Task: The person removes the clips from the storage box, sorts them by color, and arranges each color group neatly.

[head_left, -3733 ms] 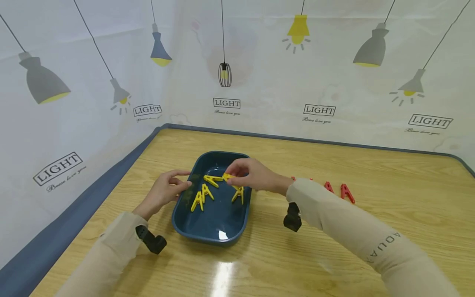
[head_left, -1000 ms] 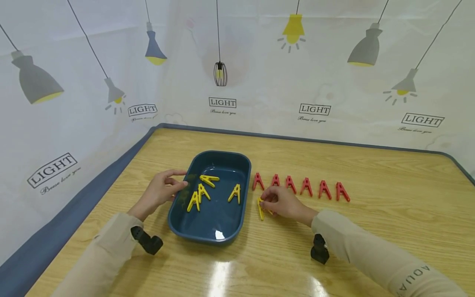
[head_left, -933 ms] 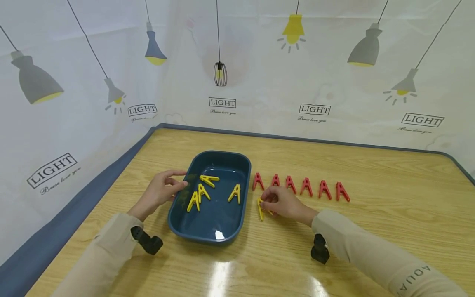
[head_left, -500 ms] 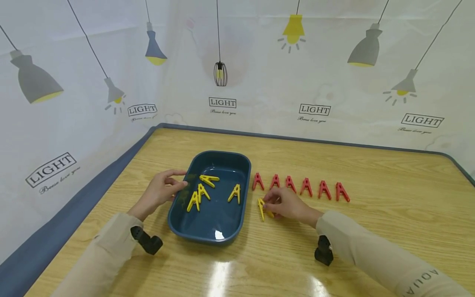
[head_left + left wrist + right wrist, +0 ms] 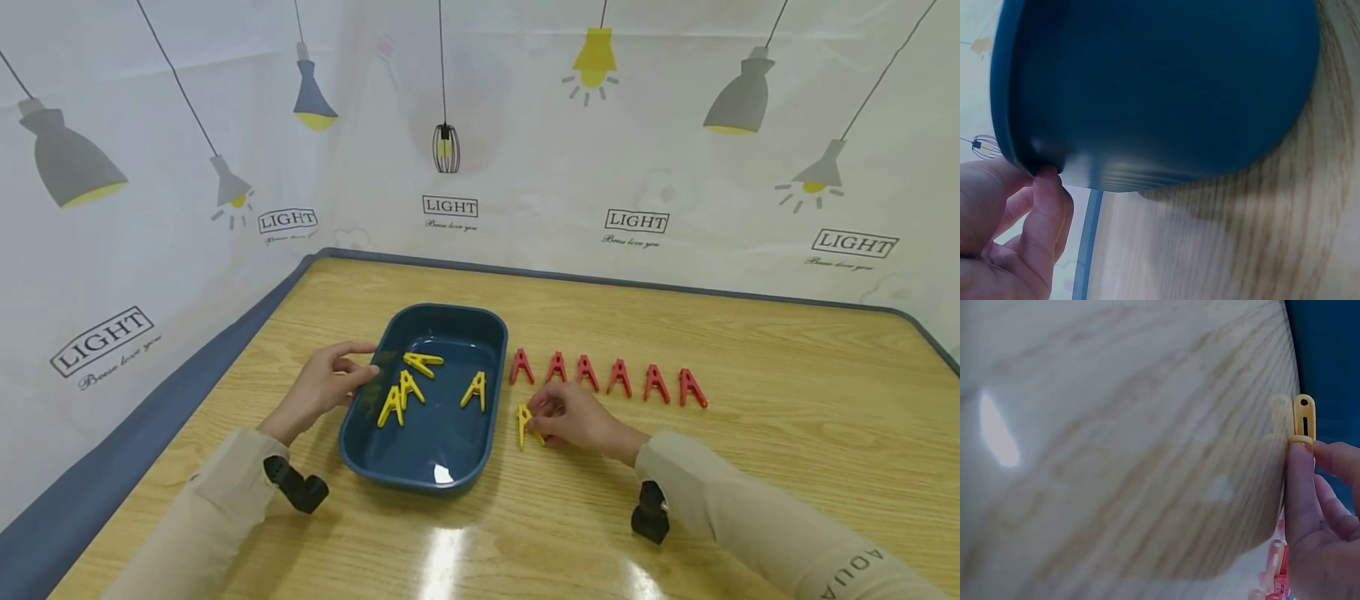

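At the near side of the red row, my right hand [image 5: 573, 417] holds a yellow plastic spring clip [image 5: 522, 427] at the tabletop, its A-shaped legs pointing toward me. The right wrist view shows thumb and finger on that clip [image 5: 1304, 419], partly covering it. Further left, a dark blue plastic basin [image 5: 431, 482] lies between both hands. My left hand [image 5: 324, 387] pinches the basin's left rim, thumb over the edge and fingers outside. Several yellow clips lie in the basin, one clip [image 5: 474, 392] near its right wall. Several red clips [image 5: 618, 379] stand in a row to the right.
The wooden table [image 5: 735, 492] has a dark blue border [image 5: 600, 283] along its back edge. A pale curtain [image 5: 525, 167] printed with lamps rises behind and to the left. The rightmost red clip [image 5: 692, 388] ends the row.
My right hand has gone from over the basin out to the right, bringing a yellow clip down to the table below the red row. Lately it shifts the clip slightly. My left hand stays.
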`<state>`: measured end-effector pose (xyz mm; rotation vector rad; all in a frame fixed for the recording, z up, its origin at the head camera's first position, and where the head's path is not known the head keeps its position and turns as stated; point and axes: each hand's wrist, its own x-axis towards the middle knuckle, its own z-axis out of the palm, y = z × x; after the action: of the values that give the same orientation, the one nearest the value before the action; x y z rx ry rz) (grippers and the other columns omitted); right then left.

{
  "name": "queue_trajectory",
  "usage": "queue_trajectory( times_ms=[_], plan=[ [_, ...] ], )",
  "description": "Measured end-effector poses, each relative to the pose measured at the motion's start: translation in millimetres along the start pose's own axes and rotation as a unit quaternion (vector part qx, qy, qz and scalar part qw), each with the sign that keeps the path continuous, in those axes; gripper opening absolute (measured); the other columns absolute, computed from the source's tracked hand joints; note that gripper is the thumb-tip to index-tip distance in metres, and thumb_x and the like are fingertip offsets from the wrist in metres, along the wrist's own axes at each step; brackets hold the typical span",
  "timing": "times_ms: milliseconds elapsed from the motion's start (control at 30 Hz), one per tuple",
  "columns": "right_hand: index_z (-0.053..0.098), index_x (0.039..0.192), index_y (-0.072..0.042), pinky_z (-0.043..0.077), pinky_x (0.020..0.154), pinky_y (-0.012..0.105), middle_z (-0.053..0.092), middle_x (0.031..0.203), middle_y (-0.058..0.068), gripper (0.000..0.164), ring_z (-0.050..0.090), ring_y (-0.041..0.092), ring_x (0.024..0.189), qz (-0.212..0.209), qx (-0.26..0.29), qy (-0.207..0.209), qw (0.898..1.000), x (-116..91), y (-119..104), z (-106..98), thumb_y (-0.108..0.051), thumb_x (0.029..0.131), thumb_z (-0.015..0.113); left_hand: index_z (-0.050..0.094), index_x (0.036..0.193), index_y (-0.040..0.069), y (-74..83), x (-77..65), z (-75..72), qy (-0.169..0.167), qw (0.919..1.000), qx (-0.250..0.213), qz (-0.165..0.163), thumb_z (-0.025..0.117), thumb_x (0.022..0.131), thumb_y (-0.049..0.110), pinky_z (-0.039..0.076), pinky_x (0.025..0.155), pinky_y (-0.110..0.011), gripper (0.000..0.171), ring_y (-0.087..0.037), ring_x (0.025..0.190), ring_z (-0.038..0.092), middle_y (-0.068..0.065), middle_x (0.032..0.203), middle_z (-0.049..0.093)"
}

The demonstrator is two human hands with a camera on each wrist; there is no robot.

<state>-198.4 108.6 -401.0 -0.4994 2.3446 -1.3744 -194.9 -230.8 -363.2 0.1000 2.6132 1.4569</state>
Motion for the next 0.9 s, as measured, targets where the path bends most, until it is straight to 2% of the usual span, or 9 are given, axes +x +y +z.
queue_trajectory(
  times_ms=[267,600,900],
  plan=[
    [0.055,0.095,0.008,0.051,0.056,0.030,0.059,0.078,0.010,0.021,0.058,0.013,0.062,-0.001,0.035,0.023,0.999,1.3,1.7,6.9,-0.003,0.079,0.064,0.044,0.129,0.005,-0.6,0.1,-0.8,-0.001,1.0000,0.001,-0.001,0.056,0.088,0.020,0.051,0.065,-0.037,0.045,-0.032,0.086,0.057,-0.024,0.099,0.057],
    [0.054,0.097,0.007,0.052,0.058,0.029,0.060,0.078,0.010,0.020,0.060,0.013,0.064,0.038,0.054,0.059,0.996,4.4,-1.9,13.6,0.000,0.080,0.062,0.044,0.129,0.005,-0.1,0.5,-0.4,-0.001,1.0000,0.005,-0.001,0.057,0.088,0.020,0.051,0.065,-0.037,0.045,-0.031,0.086,0.057,-0.023,0.099,0.057],
    [0.053,0.099,0.008,0.052,0.060,0.031,0.060,0.080,0.011,0.021,0.060,0.015,0.066,0.045,0.078,0.059,0.994,2.0,-4.0,13.5,0.000,0.081,0.060,0.044,0.129,0.005,0.2,0.9,-0.2,-0.004,1.0000,0.002,0.002,0.057,0.088,0.020,0.051,0.065,-0.037,0.045,-0.031,0.086,0.057,-0.024,0.099,0.057]
  ],
)
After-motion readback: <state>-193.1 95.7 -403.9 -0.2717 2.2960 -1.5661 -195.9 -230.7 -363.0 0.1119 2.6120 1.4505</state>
